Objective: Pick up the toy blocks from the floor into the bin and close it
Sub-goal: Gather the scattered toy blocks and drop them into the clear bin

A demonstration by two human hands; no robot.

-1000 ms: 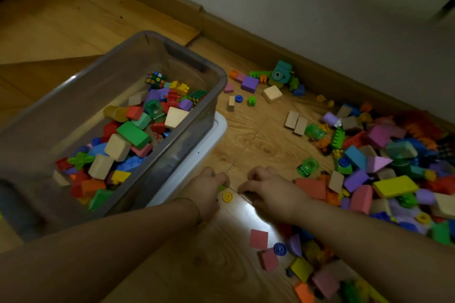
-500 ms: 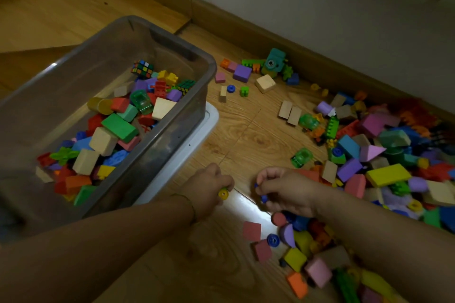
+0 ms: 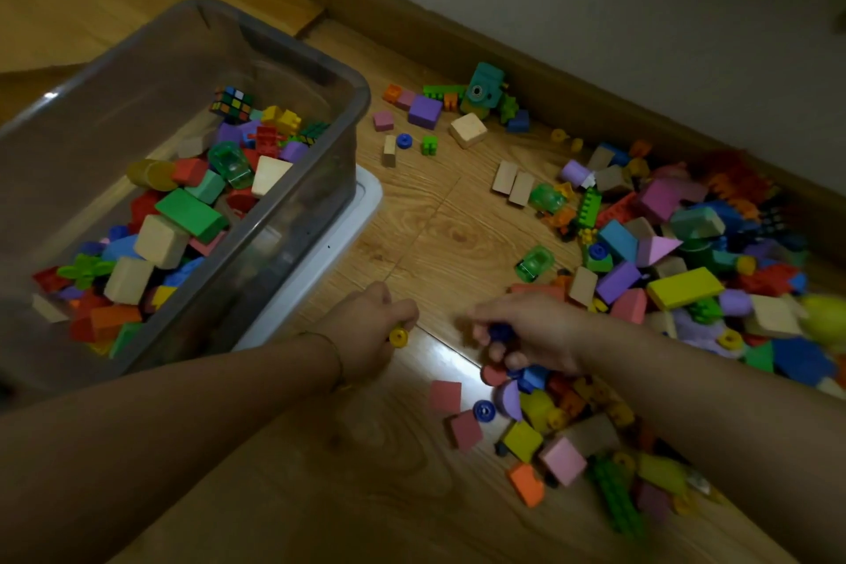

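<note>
Toy blocks (image 3: 684, 287) lie heaped on the wood-grain floor (image 3: 435, 234) to your right, along the skirting board (image 3: 458, 41). You have matte cubes, slabs, wedges and half-rounds in pink, purple, yellow and teal, plus pale bare-wood bricks and glossy studded plastic pieces. A see-through green toy car (image 3: 534, 263) sits at the near edge of the heap, and a teal toy camera (image 3: 485, 87) stands against the skirting.

On your left is the bin (image 3: 352, 115), made of smoky translucent plastic with rounded corners and open at the top. It already holds a shallow layer of the same mix of blocks, with a small puzzle cube (image 3: 232, 102) at the far end. It stands on a flat white lid (image 3: 366, 197), whose rounded corner sticks out past the bin's right wall.

Your left hand (image 3: 371, 330) is low over the floor just beside the lid, fingers curled, pinching a small yellow ring (image 3: 398, 337) with a hole through its middle. A thin bracelet (image 3: 336, 353) circles that wrist.

Your right hand (image 3: 531, 330) is at the near edge of the heap, fingers curled round a small blue piece (image 3: 499, 331); its shape is too blurred to tell. The two hands are near each other but not touching.
</note>
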